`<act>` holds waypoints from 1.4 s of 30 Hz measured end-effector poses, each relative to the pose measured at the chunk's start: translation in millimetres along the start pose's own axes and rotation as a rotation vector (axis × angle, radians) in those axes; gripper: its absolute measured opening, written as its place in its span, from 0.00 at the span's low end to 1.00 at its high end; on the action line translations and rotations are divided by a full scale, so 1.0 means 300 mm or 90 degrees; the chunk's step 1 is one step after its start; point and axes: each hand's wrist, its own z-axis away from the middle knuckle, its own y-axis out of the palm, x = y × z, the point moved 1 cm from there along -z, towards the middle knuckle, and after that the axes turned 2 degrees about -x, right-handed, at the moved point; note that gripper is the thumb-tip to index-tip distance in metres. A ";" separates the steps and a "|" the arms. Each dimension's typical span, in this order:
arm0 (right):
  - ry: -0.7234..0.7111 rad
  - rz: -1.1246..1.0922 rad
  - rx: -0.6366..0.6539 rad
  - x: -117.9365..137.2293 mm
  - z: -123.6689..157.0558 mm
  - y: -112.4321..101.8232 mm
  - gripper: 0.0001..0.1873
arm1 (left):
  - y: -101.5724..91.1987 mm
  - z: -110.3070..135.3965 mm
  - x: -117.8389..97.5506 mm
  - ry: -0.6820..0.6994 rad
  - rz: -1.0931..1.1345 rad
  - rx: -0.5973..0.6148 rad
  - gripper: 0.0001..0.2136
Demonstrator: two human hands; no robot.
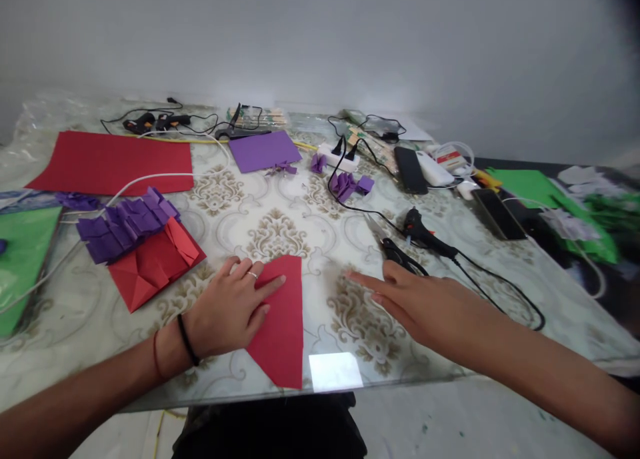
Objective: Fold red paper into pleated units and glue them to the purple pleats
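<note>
A folded sheet of red paper (286, 319) lies flat near the table's front edge, its straight side facing right. My left hand (235, 306) rests on its left part, fingers spread, the index finger stretched across the paper. To the right, my right hand (405, 296) hovers over or touches the patterned tabletop, apart from the paper, with its index finger extended; its fingertips are slightly blurred. Just beyond it are black-handled scissors (397, 251) and a black glue gun (425, 236). Left of my left hand sits a folded red paper piece (150, 269) with pleated purple paper (129, 224) on it.
A large red sheet (115, 162) and a purple sheet (265, 150) lie toward the back. Behind the scissors are a power strip (340, 158), small purple folded pieces (345, 186) and phones (410, 169). Cords cross the right side. Green paper (27, 259) is at far left.
</note>
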 end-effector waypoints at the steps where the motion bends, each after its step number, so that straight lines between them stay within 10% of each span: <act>1: -0.021 -0.009 -0.013 0.014 -0.002 -0.002 0.29 | 0.005 0.005 -0.001 -0.005 -0.020 -0.003 0.23; 12: -0.299 -0.086 0.047 0.318 -0.104 -0.046 0.32 | 0.047 -0.016 0.018 -0.038 -0.028 -0.013 0.26; 18: -0.307 -0.102 0.055 0.322 -0.124 -0.011 0.30 | 0.027 0.026 0.054 0.190 0.116 0.046 0.29; 31: -0.281 -0.096 0.092 0.380 -0.122 -0.015 0.37 | 0.046 0.039 0.057 0.166 0.134 0.101 0.41; 42: -0.210 -0.091 0.074 0.270 0.019 0.038 0.39 | 0.037 0.037 0.047 0.166 0.127 0.079 0.39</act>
